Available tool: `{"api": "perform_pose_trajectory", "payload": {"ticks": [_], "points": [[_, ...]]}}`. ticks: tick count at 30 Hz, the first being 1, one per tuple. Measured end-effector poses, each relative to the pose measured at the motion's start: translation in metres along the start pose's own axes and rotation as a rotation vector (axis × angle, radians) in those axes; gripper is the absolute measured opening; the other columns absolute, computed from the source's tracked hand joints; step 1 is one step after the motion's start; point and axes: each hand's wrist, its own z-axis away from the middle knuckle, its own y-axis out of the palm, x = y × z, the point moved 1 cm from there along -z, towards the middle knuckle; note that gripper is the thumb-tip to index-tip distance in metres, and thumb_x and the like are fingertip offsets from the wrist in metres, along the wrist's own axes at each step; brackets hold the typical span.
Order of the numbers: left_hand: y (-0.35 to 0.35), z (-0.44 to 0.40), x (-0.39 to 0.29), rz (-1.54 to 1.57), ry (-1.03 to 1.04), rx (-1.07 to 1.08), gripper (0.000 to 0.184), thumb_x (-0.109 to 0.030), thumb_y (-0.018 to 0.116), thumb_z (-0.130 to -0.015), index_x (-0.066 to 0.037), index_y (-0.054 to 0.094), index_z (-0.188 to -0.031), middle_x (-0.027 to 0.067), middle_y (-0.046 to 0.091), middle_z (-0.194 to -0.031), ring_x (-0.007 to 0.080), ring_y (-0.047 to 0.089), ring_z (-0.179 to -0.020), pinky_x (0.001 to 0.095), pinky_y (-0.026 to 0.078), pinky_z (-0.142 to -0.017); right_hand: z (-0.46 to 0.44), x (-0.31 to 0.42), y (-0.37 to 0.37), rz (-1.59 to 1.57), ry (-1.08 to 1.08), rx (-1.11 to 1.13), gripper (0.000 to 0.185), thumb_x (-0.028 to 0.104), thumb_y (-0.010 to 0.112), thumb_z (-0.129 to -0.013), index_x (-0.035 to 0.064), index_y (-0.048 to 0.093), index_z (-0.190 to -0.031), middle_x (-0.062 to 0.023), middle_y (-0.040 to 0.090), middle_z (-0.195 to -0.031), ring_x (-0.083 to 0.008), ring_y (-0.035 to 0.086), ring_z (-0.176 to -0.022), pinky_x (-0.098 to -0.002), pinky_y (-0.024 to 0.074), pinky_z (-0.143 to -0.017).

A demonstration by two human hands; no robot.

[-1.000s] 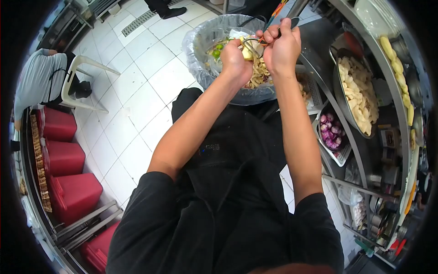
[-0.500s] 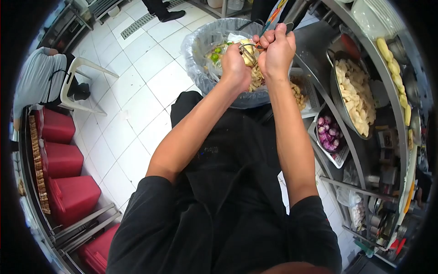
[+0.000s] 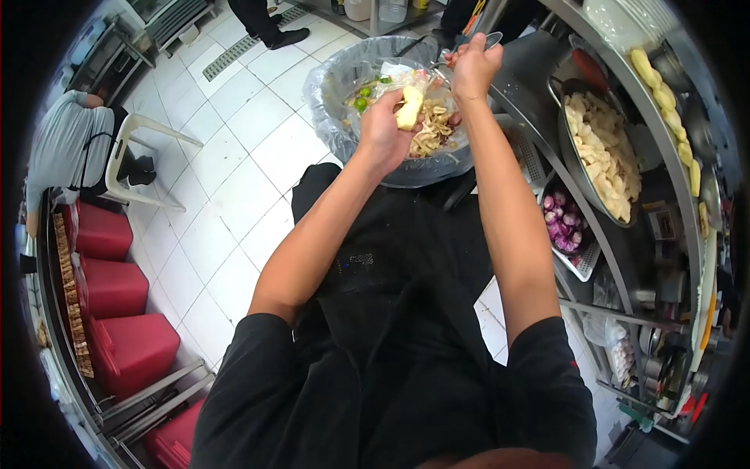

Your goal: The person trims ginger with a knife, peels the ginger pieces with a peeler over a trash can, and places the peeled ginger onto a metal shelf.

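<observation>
My left hand (image 3: 384,134) grips a peeled, pale yellow piece of ginger (image 3: 409,108) over a bin (image 3: 322,117) lined with clear plastic. Higher and to the right, my right hand (image 3: 475,69) is closed around a metal peeler (image 3: 492,37), whose rounded handle end sticks out past the fingers. The peeler's working end is partly blurred, apart from the ginger. Inside the bin lie brown-and-cream peelings (image 3: 434,134), green pieces (image 3: 361,103) and crumpled plastic.
On the right, metal shelving (image 3: 605,262) carries a large pan of peeled pale pieces (image 3: 601,148). Below it, purple onions (image 3: 564,223) fill a white basket. Red bins (image 3: 133,352) line the left, near a white chair (image 3: 117,160) and a person in grey (image 3: 70,141).
My right hand has drawn away from my left, taking the peeler off the ginger. My left hand has moved slightly left and down, and the ginger now shows more fully.
</observation>
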Motion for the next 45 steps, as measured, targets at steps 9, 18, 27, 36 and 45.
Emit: {"api": "perform_pose_trajectory", "payload": {"ticks": [9,18,27,36,45], "points": [[-0.009,-0.015,-0.011,-0.033,-0.019,-0.108,0.016,-0.016,0.041,-0.092,-0.002,0.049,-0.091,0.008,0.051,-0.081,0.0164,0.045,-0.067,0.0287,0.038,-0.063,0.034,0.039,0.01,-0.266,0.112,0.143,0.018,0.019,0.041,-0.098,0.006,0.032,-0.09,-0.0037,0.042,-0.063,-0.0125,0.041,-0.046,-0.0344,0.0487,-0.056],[0.031,-0.016,-0.004,0.092,0.062,-0.237,0.026,-0.014,0.03,-0.094,0.0,0.05,-0.102,0.0117,0.058,-0.099,0.0235,0.056,-0.089,0.0402,0.043,-0.083,0.077,0.078,0.014,-0.431,0.222,0.186,0.017,0.022,0.043,-0.098,0.0063,0.041,-0.093,-0.0022,0.039,-0.066,-0.0134,0.039,-0.057,-0.0399,0.0472,-0.068],[0.041,-0.023,0.005,0.147,0.148,-0.315,0.032,-0.015,0.025,-0.095,0.003,0.05,-0.103,0.0146,0.059,-0.099,0.0245,0.058,-0.09,0.0402,0.044,-0.088,0.077,0.077,0.016,-0.411,0.132,0.201,0.018,0.021,0.041,-0.098,0.0074,0.033,-0.09,-0.0033,0.04,-0.063,-0.012,0.038,-0.05,-0.0372,0.0479,-0.06],[0.039,-0.035,0.017,0.322,0.208,-0.361,0.021,-0.01,0.032,-0.092,0.002,0.047,-0.085,0.0147,0.055,-0.083,0.0236,0.058,-0.068,0.0385,0.049,-0.061,0.083,0.073,0.02,-0.294,-0.043,0.174,0.019,0.021,0.041,-0.098,0.0064,0.032,-0.09,-0.002,0.039,-0.062,-0.0097,0.037,-0.048,-0.0308,0.0468,-0.054],[0.041,-0.025,0.023,-0.007,0.363,-0.394,0.015,-0.014,0.045,-0.086,-0.003,0.052,-0.077,0.0084,0.056,-0.074,0.0187,0.053,-0.059,0.0305,0.042,-0.052,0.06,0.057,0.018,-0.14,-0.064,0.033,0.017,0.018,0.041,-0.097,0.0053,0.032,-0.09,-0.0037,0.041,-0.059,-0.0104,0.04,-0.045,-0.0292,0.0465,-0.052]]}}
